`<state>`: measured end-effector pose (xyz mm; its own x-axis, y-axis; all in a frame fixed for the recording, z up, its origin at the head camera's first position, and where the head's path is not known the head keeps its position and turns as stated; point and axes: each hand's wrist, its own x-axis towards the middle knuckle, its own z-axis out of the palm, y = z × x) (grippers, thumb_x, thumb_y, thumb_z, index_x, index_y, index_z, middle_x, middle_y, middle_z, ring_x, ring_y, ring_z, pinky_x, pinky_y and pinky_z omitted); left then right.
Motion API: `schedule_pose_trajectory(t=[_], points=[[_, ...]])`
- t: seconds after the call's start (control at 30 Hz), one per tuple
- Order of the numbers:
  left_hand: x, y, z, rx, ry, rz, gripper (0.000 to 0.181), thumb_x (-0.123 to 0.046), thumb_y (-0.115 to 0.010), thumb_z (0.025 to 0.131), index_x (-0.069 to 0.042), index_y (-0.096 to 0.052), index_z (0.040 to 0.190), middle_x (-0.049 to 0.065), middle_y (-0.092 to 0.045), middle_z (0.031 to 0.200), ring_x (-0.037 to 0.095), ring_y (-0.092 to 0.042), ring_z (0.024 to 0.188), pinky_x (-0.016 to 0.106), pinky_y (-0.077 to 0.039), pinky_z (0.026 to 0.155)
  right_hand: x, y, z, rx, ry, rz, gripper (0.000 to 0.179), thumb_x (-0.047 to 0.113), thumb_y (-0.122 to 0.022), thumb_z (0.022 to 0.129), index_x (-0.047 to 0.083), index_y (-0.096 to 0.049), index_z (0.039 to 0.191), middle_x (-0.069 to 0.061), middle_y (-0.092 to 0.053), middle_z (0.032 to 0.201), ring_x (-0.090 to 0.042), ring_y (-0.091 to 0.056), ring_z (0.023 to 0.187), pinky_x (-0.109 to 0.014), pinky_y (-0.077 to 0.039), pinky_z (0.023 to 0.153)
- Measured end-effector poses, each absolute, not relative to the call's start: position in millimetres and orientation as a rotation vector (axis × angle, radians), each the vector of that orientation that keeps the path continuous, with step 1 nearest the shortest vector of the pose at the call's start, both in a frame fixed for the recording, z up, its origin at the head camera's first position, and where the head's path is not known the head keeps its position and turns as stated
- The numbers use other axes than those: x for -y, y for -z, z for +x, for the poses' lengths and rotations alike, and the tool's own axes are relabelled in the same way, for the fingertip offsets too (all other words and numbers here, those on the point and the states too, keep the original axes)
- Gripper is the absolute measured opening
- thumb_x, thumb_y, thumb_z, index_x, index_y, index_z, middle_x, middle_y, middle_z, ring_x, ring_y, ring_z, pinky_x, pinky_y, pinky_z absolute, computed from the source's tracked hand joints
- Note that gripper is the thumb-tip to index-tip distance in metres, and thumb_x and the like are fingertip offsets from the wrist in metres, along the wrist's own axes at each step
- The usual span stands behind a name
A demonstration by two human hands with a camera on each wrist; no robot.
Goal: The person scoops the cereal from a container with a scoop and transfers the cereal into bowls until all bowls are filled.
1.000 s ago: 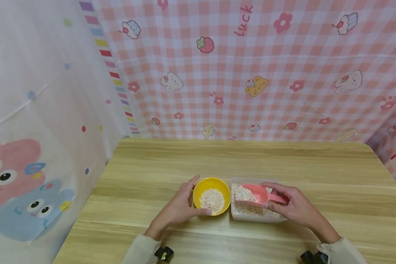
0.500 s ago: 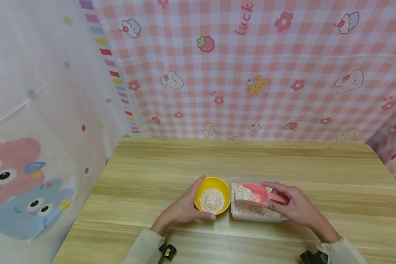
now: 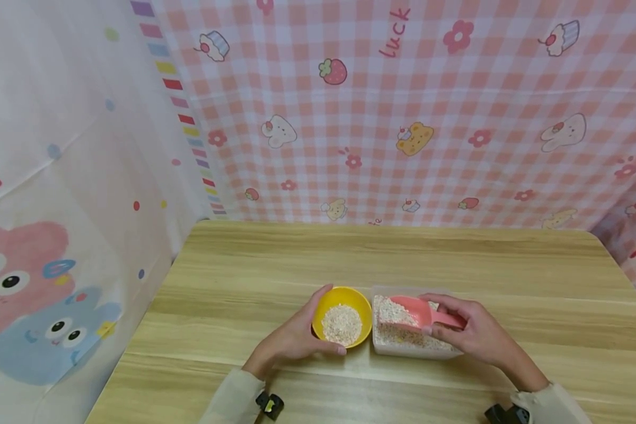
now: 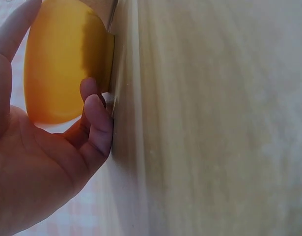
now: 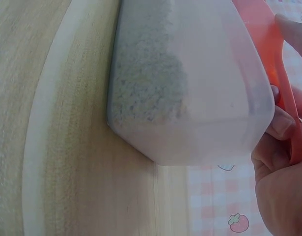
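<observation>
In the head view my left hand (image 3: 295,334) holds a yellow bowl (image 3: 344,296), thumb at the near side and fingers round the far left side. Pale oats (image 3: 341,325) cover the bowl's bottom. The left wrist view shows the bowl's outer wall (image 4: 57,61) between thumb and fingers, low at the table. My right hand (image 3: 474,331) grips the handle of a pink scoop (image 3: 421,313), which carries a heap of oats over a clear plastic box (image 3: 414,353). Seen from the right wrist, the box's wall (image 5: 217,83) shows oats inside, and the fingers curl round the handle beside its rim.
Bowl and box stand side by side on a wooden table (image 3: 254,259), the box to the right. A pink checked cloth (image 3: 371,112) hangs behind the table's far edge. Another printed cloth (image 3: 85,159) hangs along the left side.
My left hand has closed in on the bowl, its fingers now nearer the rim and the thumb a little further along the near side. The right hand and scoop stay put.
</observation>
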<state>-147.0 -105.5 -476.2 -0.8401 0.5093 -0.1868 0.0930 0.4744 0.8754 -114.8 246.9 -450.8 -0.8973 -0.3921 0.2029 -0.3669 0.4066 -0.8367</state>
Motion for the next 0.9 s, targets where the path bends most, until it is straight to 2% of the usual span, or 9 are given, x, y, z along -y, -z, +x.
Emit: schedule_pose_trajectory(t=[0.37,0.63,0.8,0.9], points=[[108,476,-148,-2.249,-1.354,0.44,0.117,-0.039,-0.091,0.069,-0.031,-0.014,0.157,0.001,-0.036,0.156,0.026,-0.036,0.14,0.056,-0.023,0.117,-246,450,-115,-2.605,1.58,-0.73,0.045,0.006,-0.075,0.087,0.008,-0.062,0.129,0.007,-0.051,0.069,0.001,-0.04,0.056,-0.022,-0.038,0.043],[107,476,-147,-2.228,-1.405,0.425,0.117,-0.036,-0.093,0.067,-0.032,-0.017,0.157,0.002,-0.039,0.154,0.026,-0.038,0.139,0.055,-0.022,0.117,-241,442,-114,-2.629,1.494,-0.688,0.047,0.013,-0.077,0.087,0.009,-0.062,0.131,0.006,-0.051,0.07,-0.002,-0.045,0.059,-0.023,-0.042,0.047],[108,478,-146,-2.224,-1.422,0.426,0.117,-0.034,-0.093,0.067,-0.033,-0.017,0.156,0.003,-0.04,0.153,0.027,-0.037,0.139,0.056,-0.021,0.117,-233,435,-115,-2.664,1.422,-0.751,0.05,0.02,-0.079,0.085,0.009,-0.062,0.131,0.005,-0.059,0.08,-0.004,-0.049,0.064,-0.023,-0.045,0.052],[108,478,-146,-2.215,-1.429,0.423,0.117,-0.034,-0.093,0.067,-0.033,-0.017,0.156,0.002,-0.039,0.153,0.027,-0.037,0.139,0.056,-0.021,0.117,-228,431,-117,-2.696,1.388,-0.808,0.051,0.021,-0.08,0.084,0.007,-0.063,0.13,0.003,-0.066,0.094,-0.004,-0.052,0.068,-0.023,-0.047,0.056]])
